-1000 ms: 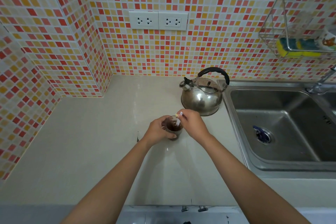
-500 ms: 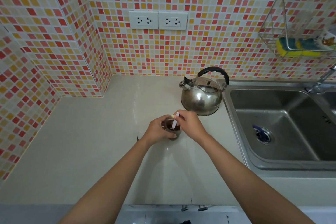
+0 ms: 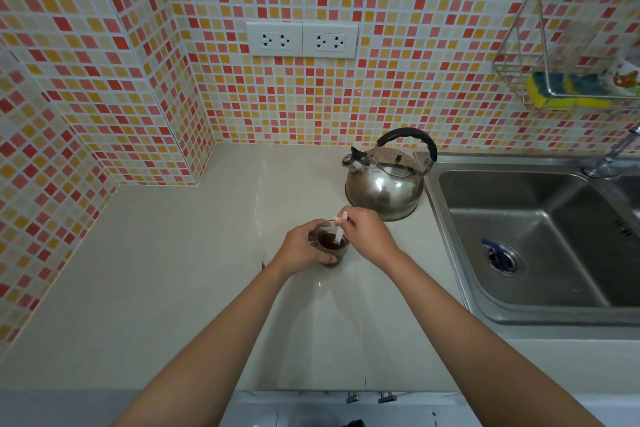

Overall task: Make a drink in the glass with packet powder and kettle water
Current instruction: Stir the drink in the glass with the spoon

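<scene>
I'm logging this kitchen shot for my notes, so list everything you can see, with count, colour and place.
glass: 1, clear with dark brown drink, on the counter
stirring strip: 1, white, standing in the glass
kettle: 1, steel with black handle, behind the glass
counter: 1, beige
sink: 1, steel, right of the counter
wall sockets: 2, white, on the tiles
wire rack: 1, metal, upper right wall
sponge: 1, yellow and green-blue, in the rack
left hand: 1, gripping the glass
right hand: 1, fingers pinching the strip

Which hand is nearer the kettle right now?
Right. The right hand sits just in front of the kettle, pinching a thin white stirrer in the glass. The left hand grips the glass's far side from the kettle.
</scene>
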Motion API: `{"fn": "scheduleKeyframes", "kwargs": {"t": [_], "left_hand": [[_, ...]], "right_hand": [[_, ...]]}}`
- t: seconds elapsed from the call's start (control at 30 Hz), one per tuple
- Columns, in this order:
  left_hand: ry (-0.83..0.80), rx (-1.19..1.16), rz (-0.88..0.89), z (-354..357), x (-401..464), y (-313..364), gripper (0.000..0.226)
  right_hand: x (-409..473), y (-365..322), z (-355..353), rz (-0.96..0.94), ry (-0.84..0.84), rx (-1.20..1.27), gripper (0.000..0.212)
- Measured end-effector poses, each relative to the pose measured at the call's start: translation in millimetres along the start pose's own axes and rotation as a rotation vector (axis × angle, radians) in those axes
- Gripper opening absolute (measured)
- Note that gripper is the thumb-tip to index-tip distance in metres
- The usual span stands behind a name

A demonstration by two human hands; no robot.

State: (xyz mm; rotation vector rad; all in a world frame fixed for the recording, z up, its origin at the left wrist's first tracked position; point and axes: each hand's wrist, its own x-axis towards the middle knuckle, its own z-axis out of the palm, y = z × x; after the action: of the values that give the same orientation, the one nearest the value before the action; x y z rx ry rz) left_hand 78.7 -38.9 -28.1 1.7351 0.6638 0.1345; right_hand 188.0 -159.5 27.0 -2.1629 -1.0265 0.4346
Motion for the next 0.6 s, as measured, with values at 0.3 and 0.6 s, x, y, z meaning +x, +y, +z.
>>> {"fn": "scheduleKeyframes", "kwargs": {"t": [0.3, 0.6], "left_hand": [[0.004, 0.000, 0.006, 0, -1, 1, 0.073], [0.008, -0.001, -0.008, 1, 0, 0, 0.075]], "right_hand": [[-1, 2, -1, 0.002, 0.005, 0.021, 0.018], [0, 10, -3, 0.030, 0.046, 0.108, 0.022]]}}
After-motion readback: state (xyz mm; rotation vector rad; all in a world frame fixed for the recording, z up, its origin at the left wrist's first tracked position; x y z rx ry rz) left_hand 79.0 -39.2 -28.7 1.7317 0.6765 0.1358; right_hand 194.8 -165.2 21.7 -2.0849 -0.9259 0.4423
